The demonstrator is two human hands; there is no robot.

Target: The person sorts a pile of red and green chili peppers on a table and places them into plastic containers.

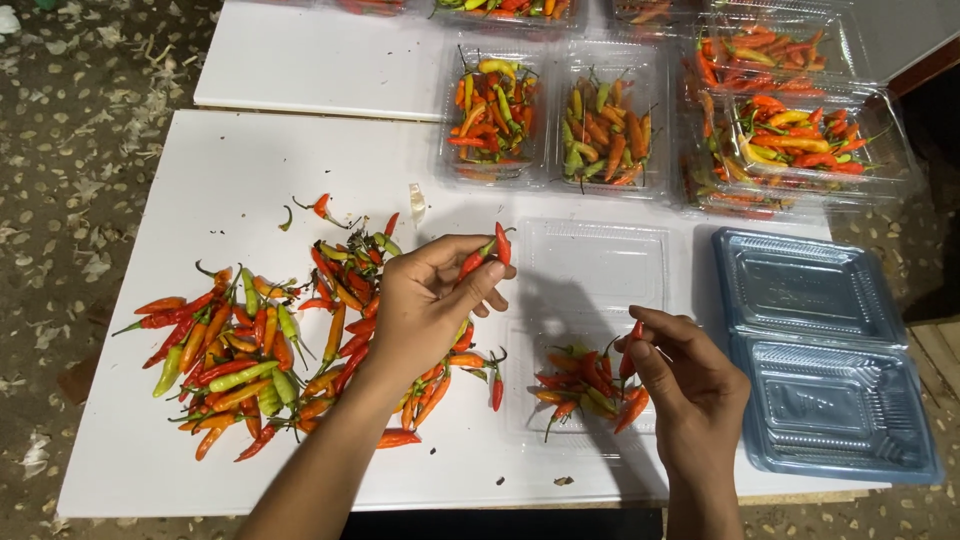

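1. Left hand (425, 305) pinches red chillies (487, 254) between its fingertips, raised above the white surface (240, 180).
2. Right hand (690, 385) grips one red chilli (632, 350) over the open clear container (590, 265).
3. The loose chilli pile (260, 350) lies left.

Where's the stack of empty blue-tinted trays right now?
In the head view, the stack of blue-tinted trays sits open at the table's right edge, right of the clear tray being filled and just beyond the right hand.
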